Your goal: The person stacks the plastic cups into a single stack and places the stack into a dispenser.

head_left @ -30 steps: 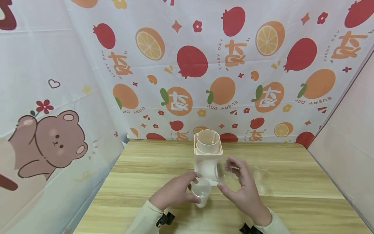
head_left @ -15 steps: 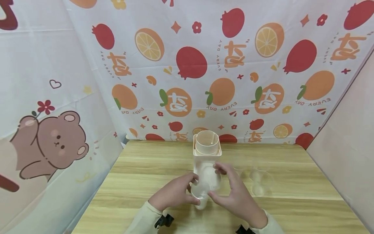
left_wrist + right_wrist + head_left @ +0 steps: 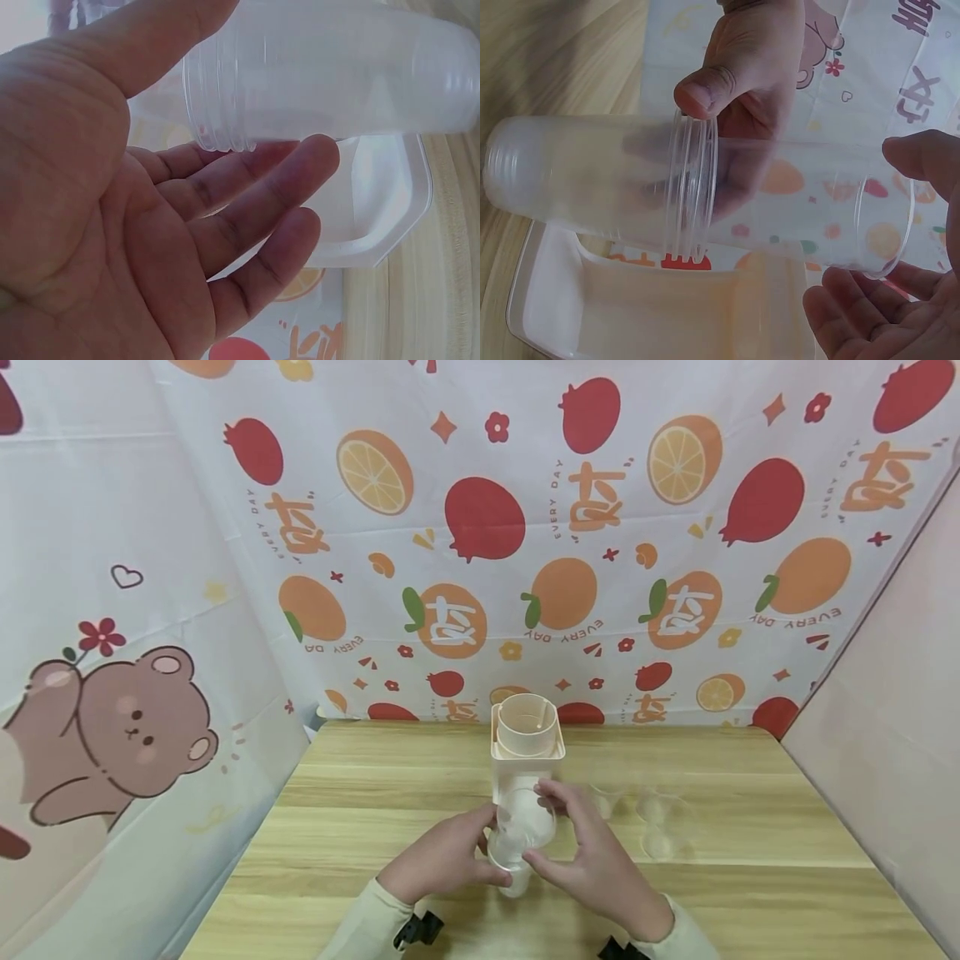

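Note:
In the head view, my left hand (image 3: 442, 864) grips a short stack of clear plastic cups (image 3: 514, 883) near the rims. The right wrist view shows several nested rims on that stack, with the left thumb over them. My right hand (image 3: 600, 868) holds a single clear plastic cup (image 3: 802, 199) by its rim, thumb on one side and fingers on the other. That cup's lower end sits inside the mouth of the stack, in line with it. Just behind the hands stands a cream plastic holder (image 3: 527, 766) with a round tube (image 3: 528, 727) in its top.
To the right on the wooden table (image 3: 375, 777) are more clear plastic cups (image 3: 660, 843), hard to make out against the wood. A fruit-print cloth (image 3: 487, 518) hangs behind the table, and a bear-print cloth (image 3: 142, 727) is on the left.
My right hand has moved left from the table's right side, bringing the clear cup to the stack and into its mouth. My left hand has stayed nearly in place with the stack.

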The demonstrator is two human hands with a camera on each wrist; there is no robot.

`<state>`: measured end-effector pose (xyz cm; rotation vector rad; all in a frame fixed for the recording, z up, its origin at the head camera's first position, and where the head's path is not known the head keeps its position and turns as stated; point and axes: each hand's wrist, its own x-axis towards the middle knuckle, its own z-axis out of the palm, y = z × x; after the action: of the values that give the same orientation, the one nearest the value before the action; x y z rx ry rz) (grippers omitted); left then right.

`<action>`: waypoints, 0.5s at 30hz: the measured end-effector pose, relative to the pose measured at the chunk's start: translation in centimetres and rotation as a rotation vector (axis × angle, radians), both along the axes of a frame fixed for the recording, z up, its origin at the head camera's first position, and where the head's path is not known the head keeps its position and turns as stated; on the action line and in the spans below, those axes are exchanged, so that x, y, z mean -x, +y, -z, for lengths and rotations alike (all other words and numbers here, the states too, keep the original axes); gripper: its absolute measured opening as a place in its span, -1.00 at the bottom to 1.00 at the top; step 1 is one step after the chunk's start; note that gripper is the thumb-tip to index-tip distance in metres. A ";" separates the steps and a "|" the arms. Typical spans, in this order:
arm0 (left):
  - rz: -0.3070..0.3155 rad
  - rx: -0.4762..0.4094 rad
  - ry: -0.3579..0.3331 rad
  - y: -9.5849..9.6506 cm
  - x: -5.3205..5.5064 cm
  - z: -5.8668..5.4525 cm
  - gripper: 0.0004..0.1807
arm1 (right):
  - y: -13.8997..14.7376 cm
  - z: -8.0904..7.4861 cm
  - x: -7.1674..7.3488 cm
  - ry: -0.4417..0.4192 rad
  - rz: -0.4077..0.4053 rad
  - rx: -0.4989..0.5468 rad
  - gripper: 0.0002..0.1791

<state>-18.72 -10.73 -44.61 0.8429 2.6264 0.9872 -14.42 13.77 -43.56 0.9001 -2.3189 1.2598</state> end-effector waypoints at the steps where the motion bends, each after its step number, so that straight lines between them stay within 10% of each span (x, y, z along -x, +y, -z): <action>1: -0.002 0.003 -0.003 0.0 0.0 0.0 -0.28 | 0.0 0.1 0.0 -0.005 0.001 -0.003 -0.14; 15: -0.021 0.014 0.002 0.0 0.2 0.0 0.04 | -0.2 0.2 0.1 -0.104 0.034 -0.079 -0.04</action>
<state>-18.91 -10.69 -44.58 0.8153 2.6456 0.9721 -14.54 13.59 -43.74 0.8349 -2.4698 1.2360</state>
